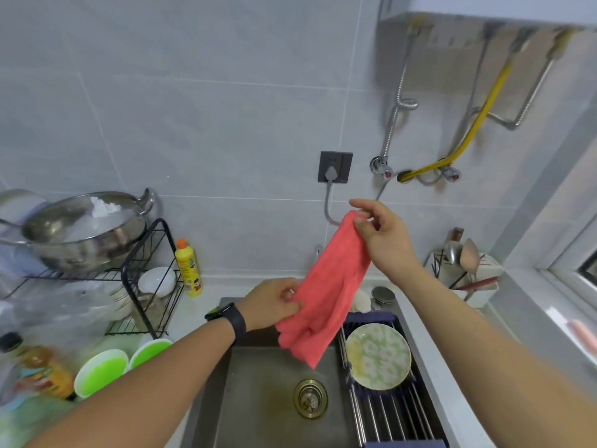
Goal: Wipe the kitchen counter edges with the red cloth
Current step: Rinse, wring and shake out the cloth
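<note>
red cloth [326, 292] hangs stretched in the air above the sink [258, 392], held at both ends and touching no surface. the right hand [384, 237] pinches its upper corner between thumb and fingertips, up at about one o'clock from the middle of the view. the left hand [274, 303], with a dark watch [231, 320] on the wrist, is closed on the cloth's lower edge, toward seven o'clock from the right hand. so the cloth's long axis runs on a slant from one o'clock down to seven, and its loose tail droops below the left hand toward the drain [310, 397].

i judge this as the readying step: the cloth is being spread or folded before any wiping, and no edge of the desk [429, 350] has been touched yet. the relation that matters is where the edges lie from the cloth. the nearest strip of desk runs along the right rim of the sink, at about four o'clock from the cloth, past the roll-up rack [387, 412] carrying a flowered plate [378, 355]. the right hand is the nearer one to that strip. the left rim, at eight o'clock, is crowded by two green bowls [119, 367] and a wire dish rack [142, 279], so wiping there looks tighter. the cloth will need bunching into one hand and lowering before it meets any edge.
</note>
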{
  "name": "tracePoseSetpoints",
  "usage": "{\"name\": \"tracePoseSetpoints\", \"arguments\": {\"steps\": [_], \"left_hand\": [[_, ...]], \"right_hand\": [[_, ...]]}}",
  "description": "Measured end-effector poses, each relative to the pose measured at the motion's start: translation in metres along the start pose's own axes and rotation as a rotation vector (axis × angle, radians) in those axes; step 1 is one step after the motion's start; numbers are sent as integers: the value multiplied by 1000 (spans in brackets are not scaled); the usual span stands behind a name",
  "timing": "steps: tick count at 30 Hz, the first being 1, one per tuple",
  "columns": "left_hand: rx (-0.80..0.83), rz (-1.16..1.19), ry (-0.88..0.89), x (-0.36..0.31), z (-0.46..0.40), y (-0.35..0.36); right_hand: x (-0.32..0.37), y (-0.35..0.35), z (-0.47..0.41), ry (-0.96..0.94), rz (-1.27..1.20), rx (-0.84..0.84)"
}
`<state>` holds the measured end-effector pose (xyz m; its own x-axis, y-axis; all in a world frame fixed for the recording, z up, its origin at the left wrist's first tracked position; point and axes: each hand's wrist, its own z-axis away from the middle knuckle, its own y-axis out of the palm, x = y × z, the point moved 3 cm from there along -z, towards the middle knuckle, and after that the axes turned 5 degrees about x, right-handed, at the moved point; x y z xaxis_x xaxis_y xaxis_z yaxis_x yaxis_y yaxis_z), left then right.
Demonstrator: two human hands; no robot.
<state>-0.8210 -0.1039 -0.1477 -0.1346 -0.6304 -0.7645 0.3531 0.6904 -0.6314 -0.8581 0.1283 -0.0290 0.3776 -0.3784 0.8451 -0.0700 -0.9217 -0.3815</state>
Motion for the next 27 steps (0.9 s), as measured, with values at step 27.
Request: {"name": "tracePoseSetpoints", "arguments": {"steps": [27], "left_hand": [[64,1084,-447,-31,-1,31]], "right_hand": [[-70,67,92,-122,184,40]]}}
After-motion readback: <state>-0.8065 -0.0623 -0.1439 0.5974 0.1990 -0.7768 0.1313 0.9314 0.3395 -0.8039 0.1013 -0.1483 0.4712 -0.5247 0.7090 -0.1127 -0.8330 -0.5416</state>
